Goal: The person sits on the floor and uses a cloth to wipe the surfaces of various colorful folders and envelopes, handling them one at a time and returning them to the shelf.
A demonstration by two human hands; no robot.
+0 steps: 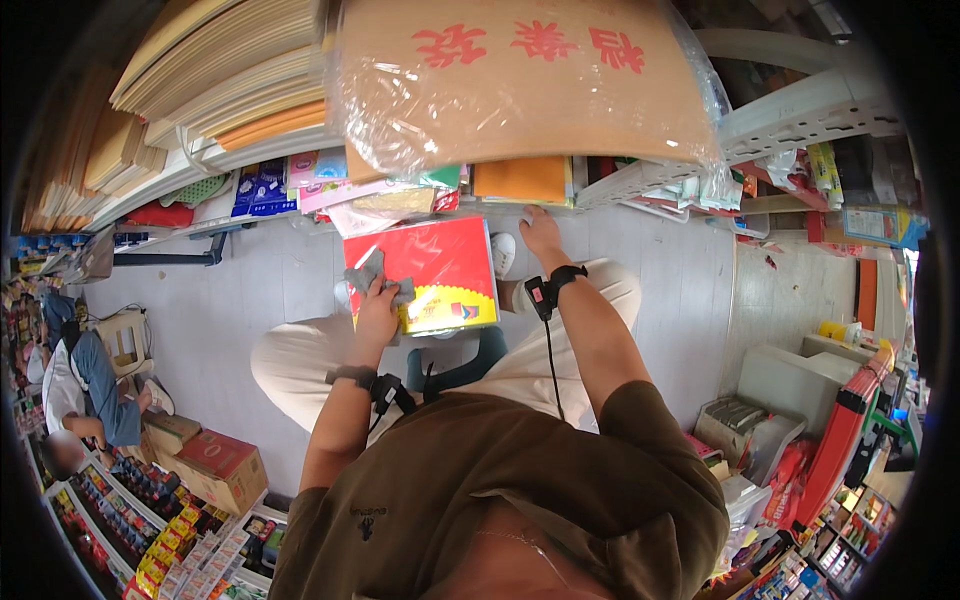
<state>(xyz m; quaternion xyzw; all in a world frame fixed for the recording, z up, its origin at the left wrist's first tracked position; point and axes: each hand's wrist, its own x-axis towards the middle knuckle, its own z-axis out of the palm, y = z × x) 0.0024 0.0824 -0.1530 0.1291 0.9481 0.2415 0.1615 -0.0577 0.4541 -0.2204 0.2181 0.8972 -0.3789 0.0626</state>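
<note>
My left hand (pixel 377 312) is closed on a crumpled grey cloth (pixel 368 272). It presses the cloth against the left part of a flat, glossy red and yellow packet (pixel 440 255) in clear wrap. The packet lies over my lap, between my knees. My right hand (pixel 541 234) is at the front edge of the low shelf, just below an orange-brown stack of paper goods (pixel 520 180). Its fingers look loosely apart with nothing visible in them; their tips are partly hard to see.
A large plastic-wrapped stack of brown envelopes (pixel 530 100) overhangs the shelf, beside more stacked folders (pixel 220 80). A white metal rack (pixel 810 105) stands at right. Cardboard boxes (pixel 215 465) and another person (pixel 95 385) are at left. Grey bins (pixel 790 390) stand at right.
</note>
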